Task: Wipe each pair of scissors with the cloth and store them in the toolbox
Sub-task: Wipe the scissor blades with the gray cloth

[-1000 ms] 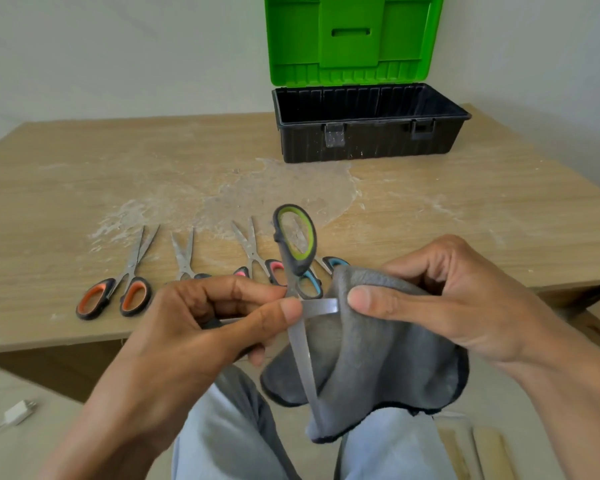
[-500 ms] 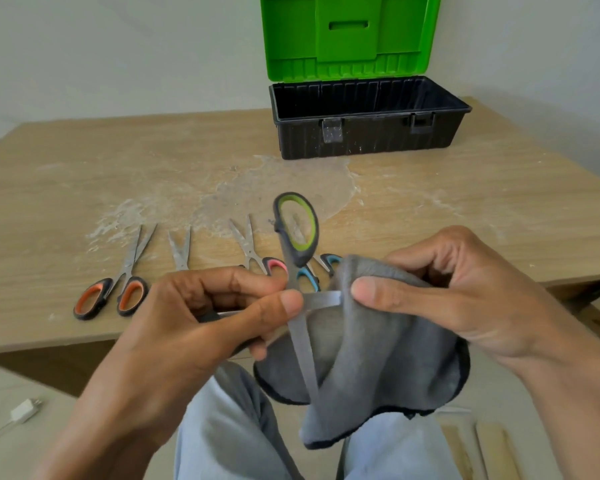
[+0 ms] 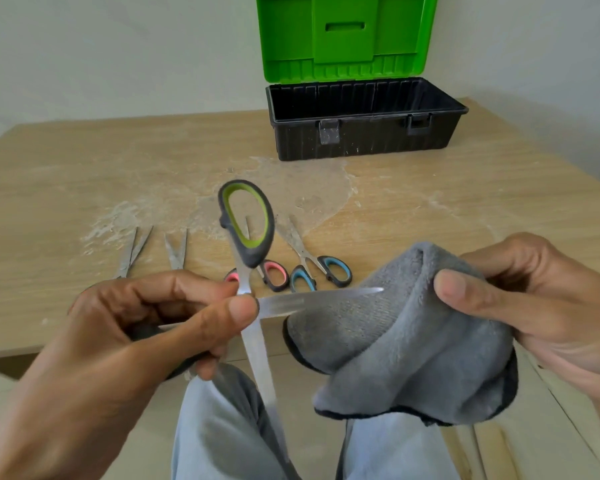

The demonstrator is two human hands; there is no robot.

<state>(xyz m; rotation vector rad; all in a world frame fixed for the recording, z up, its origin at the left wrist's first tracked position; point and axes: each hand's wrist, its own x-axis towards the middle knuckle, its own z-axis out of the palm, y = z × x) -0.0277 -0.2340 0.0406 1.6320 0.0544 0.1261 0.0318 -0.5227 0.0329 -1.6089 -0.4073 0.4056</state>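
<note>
The toolbox (image 3: 361, 133) sits on the far side of the tabletop (image 3: 84, 168). Its green lid (image 3: 347, 36) stands straight up, and the black box is open.

In front of the toolbox, close to the person, the left hand (image 3: 146, 327) holds the green scissors (image 3: 253, 254) up in the air. Its fingers and thumb are curled around them where the blades cross. The blades are wide open. One blade points down at the person's legs. The other blade points sideways at the cloth (image 3: 413, 341), and its tip shows in front of the cloth. I cannot tell if they touch.

The right hand (image 3: 534, 306) grips the gray cloth in a bunch, with the thumb pressed on top.

On the tabletop, between the toolbox and the hands, lie the pink scissors (image 3: 274, 275) and the blue scissors (image 3: 323, 271), side by side. More to the left of the toolbox lie two other scissors (image 3: 132, 254) (image 3: 176, 251). The left hand hides their handles.
</note>
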